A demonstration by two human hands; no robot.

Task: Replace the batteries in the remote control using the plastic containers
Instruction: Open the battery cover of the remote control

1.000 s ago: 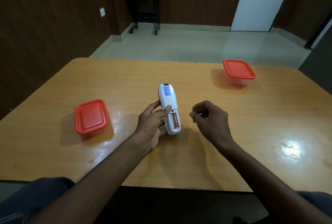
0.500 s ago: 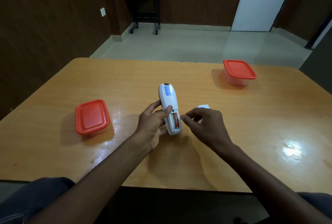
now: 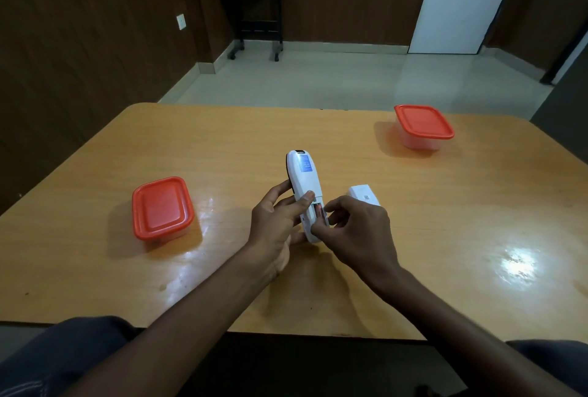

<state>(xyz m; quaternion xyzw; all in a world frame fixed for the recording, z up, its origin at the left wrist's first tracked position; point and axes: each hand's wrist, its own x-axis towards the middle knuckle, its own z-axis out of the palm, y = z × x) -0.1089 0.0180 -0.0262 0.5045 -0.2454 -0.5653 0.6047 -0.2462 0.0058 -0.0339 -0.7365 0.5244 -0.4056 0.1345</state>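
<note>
White remote control [image 3: 304, 193] held back-side up above mid-table [image 3: 445, 231], gripped along its left edge by left hand [image 3: 276, 221], thumb on the back. Right hand [image 3: 356, 231] just right of the remote, fingertips [image 3: 318, 228] pinched at the open battery bay on a reddish battery [image 3: 319, 214], mostly hidden, so true grip unclear. White cover [image 3: 363, 194] flat right of the remote, partly behind the right hand; red-lidded plastic containers closed, one [image 3: 161, 207] left of remote, one [image 3: 422, 127] far right; contents not visible.
</note>
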